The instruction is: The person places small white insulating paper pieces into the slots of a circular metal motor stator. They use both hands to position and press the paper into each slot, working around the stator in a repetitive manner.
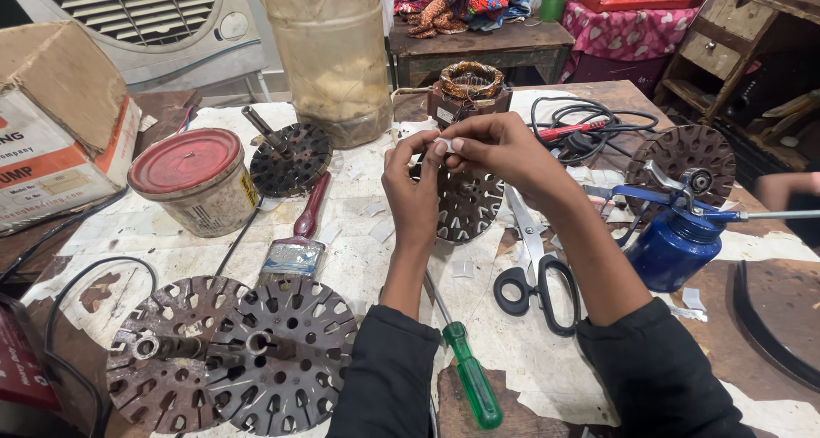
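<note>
My left hand (pixel 412 190) and my right hand (pixel 500 152) meet above the middle of the table, fingertips pinched together on a small white slip of paper (pixel 443 144). Directly under the hands lies a dark slotted round motor plate (pixel 465 203). Behind them stands a motor stator with copper windings (pixel 468 83). Black-handled scissors (pixel 534 271) lie just right of my left forearm, and a green-handled screwdriver (pixel 468 374) lies below it.
Two slotted rotor plates (pixel 231 348) sit at front left, a paintbrush (pixel 299 241) and a red-lidded tin (pixel 192 180) beyond them. A blue oil can (pixel 675 241), another plate (pixel 683 152) and coiled cables (pixel 581 122) are at right. A cardboard box (pixel 51 122) and plastic jar (pixel 329 53) stand behind.
</note>
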`<act>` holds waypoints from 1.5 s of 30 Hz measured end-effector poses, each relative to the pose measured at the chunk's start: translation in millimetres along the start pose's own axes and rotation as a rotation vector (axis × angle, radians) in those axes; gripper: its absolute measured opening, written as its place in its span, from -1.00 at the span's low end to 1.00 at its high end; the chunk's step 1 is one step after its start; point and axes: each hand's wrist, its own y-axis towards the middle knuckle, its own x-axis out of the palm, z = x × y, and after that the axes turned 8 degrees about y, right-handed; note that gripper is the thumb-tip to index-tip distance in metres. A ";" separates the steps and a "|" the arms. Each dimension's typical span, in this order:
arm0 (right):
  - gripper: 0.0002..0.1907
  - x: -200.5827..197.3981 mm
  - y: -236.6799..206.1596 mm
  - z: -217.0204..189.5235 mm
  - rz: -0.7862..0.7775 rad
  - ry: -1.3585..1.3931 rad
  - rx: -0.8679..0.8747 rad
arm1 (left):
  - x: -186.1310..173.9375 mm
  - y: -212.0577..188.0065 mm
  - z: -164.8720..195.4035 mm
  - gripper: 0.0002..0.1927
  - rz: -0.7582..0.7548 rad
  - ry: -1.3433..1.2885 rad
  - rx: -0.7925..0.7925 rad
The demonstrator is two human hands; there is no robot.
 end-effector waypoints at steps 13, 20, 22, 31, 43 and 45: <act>-0.78 -0.5 0.4 0.3 -0.050 -0.015 -0.073 | -1.3 4.3 1.9 -0.79 -0.004 0.044 -0.065; -0.79 -12.5 8.8 15.9 0.071 -0.086 -0.135 | -1.5 1.2 -3.0 -0.75 0.024 0.037 0.093; -0.75 -24.9 16.2 19.6 0.187 -0.120 -0.177 | 0.3 7.5 -8.1 -0.69 0.054 -0.026 0.056; -0.64 -62.1 18.4 83.9 0.485 -0.818 -0.098 | 3.6 5.1 -19.7 -0.65 0.013 0.012 -0.178; -0.45 -97.9 19.9 158.3 0.495 -0.869 -0.124 | 1.7 3.3 -17.4 -0.65 0.055 0.050 -0.170; -0.33 -101.5 15.4 164.2 0.479 -0.922 -0.144 | 1.7 3.9 -17.3 -0.63 0.066 0.058 -0.149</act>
